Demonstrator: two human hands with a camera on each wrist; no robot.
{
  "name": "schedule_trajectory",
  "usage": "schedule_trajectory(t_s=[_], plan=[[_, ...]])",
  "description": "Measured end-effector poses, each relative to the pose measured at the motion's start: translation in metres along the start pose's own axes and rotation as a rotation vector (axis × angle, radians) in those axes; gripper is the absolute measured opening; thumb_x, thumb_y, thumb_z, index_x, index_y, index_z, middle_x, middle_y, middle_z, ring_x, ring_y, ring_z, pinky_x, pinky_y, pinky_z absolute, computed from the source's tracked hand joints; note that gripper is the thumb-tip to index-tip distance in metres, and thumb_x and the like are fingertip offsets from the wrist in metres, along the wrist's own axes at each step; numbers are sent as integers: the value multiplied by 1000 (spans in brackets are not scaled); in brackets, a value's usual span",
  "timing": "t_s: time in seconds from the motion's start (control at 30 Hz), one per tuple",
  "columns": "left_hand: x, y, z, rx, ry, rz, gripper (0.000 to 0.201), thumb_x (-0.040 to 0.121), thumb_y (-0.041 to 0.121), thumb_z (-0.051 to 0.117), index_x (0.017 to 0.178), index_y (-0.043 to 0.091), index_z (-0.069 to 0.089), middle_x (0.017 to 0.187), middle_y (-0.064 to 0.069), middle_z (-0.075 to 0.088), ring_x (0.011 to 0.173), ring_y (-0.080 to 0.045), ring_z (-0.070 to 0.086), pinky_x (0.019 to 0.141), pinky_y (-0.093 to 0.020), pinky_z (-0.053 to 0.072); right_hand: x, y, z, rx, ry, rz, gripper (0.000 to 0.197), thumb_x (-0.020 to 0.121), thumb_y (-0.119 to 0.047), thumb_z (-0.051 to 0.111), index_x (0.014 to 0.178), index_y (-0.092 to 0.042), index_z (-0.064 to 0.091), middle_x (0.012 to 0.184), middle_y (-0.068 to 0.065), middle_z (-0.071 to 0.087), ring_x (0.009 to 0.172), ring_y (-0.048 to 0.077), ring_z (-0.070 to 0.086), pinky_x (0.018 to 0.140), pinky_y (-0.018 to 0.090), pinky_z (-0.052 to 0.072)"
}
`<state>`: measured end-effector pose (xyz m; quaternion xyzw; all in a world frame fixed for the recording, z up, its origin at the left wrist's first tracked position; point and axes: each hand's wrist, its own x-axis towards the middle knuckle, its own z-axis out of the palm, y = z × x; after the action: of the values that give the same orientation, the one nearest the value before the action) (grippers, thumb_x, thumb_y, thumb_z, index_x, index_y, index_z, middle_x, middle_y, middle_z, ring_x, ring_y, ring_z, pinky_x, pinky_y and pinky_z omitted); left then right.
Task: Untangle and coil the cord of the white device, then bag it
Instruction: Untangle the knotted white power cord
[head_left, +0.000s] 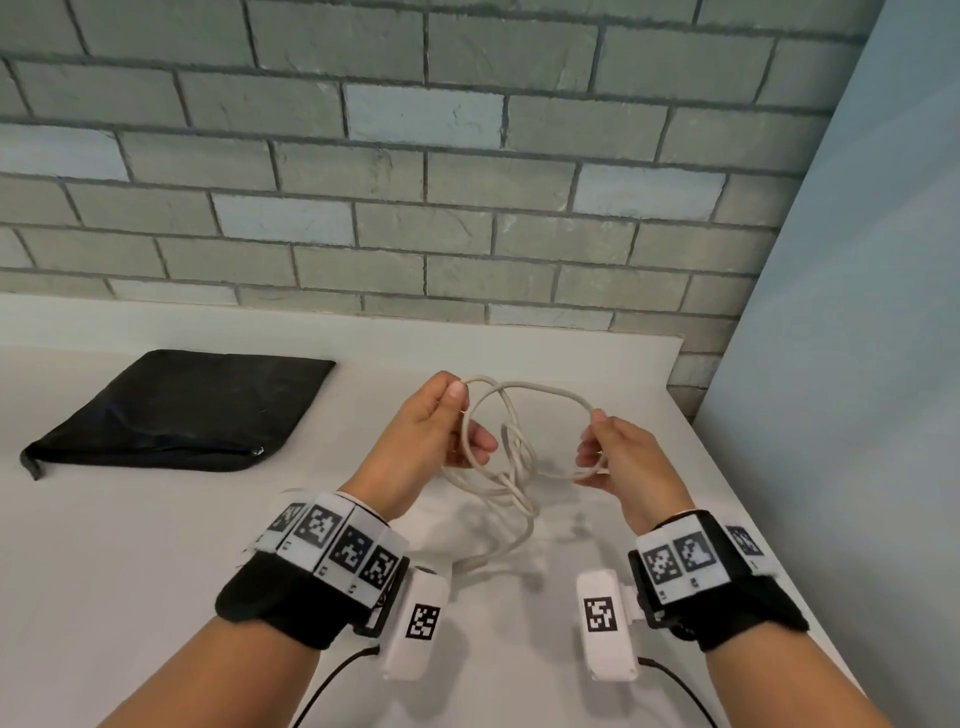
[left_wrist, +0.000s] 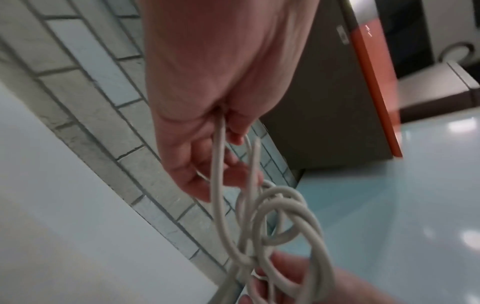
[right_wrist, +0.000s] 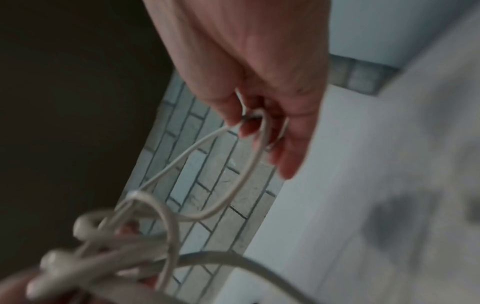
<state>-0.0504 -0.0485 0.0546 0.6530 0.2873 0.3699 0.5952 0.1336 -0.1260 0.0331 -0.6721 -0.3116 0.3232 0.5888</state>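
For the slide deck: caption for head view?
Both hands, left hand and right hand, hold tangled white cord above table; black bag lies left.

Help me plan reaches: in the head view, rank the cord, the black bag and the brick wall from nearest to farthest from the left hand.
1. cord: pinched in the left hand.
2. black bag: flat on the table, to its left.
3. brick wall: behind the table.

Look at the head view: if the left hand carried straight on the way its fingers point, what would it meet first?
Probably nothing but the white cord it already holds. The left hand points up and away toward the grey brick wall, well right of the flat black fabric bag. Depth is unclear.
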Motion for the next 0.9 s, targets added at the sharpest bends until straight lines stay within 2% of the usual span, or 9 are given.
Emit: schedule_trajectory(t_s=[0.07,0.13,0.27,0.33,0.47,0.6,0.73,0.83,0.9], plan=[[-1,-2,4,72,30,15,27,98,26,32,74,17,39,50,1,54,47,-16,52,50,-22,43,-3,-2,2,-390,120,-222,20,92,-22,49,105,-10,57,111,11,48,91,22,53,84,29,45],[0,-5,7,121,41,38,28,98,24,33,72,16,39,47,5,42,46,-14,43,54,-28,41,-13,-10,6,-448,186,-576,38,86,-12,57,123,-16,48,119,2,38,93,14,50,85,20,43],[1,-3,16,157,5,78,26,98,20,35,74,12,41,50,8,35,43,-8,34,47,-23,36,-37,-32,23,-577,-222,-995,35,81,-5,56,112,-19,59,112,-4,48,97,8,48,81,10,38],[1,-1,17,140,-3,86,24,98,19,36,79,6,43,48,11,38,41,-7,36,47,-24,36,-38,-31,31,-764,-331,-983,33,81,-6,59,112,-18,58,112,0,50,93,11,48,78,18,41],[-3,2,9,118,-8,87,26,98,23,35,77,12,44,45,2,47,46,-16,44,61,-34,40,-31,-32,30,-754,-217,-995,20,87,-24,53,98,-10,60,88,3,54,71,16,53,65,25,44],[-3,1,1,125,-16,60,28,98,23,31,74,13,42,53,-5,57,60,-21,56,72,-29,45,-33,-52,20,-322,-11,-886,16,92,-20,49,79,-13,55,65,-7,49,53,2,44,51,11,35],[-3,-9,-10,141,1,-6,29,98,23,33,72,13,41,47,1,50,49,-18,48,61,-34,42,-22,-77,-9,176,302,-695,24,95,-18,43,71,-21,48,64,-3,51,34,3,39,35,19,34],[-3,-9,-14,142,32,-11,29,98,22,34,71,14,39,53,0,32,41,-7,33,53,-27,39,1,-66,-33,62,387,-508,22,94,-20,44,76,-11,54,65,5,54,35,7,46,39,20,38],[-3,-6,-15,173,48,20,29,98,20,35,70,14,39,55,1,28,44,-7,29,49,-24,34,11,-51,-41,-341,405,-410,19,91,-15,47,96,0,58,81,15,59,60,22,61,63,33,50]])
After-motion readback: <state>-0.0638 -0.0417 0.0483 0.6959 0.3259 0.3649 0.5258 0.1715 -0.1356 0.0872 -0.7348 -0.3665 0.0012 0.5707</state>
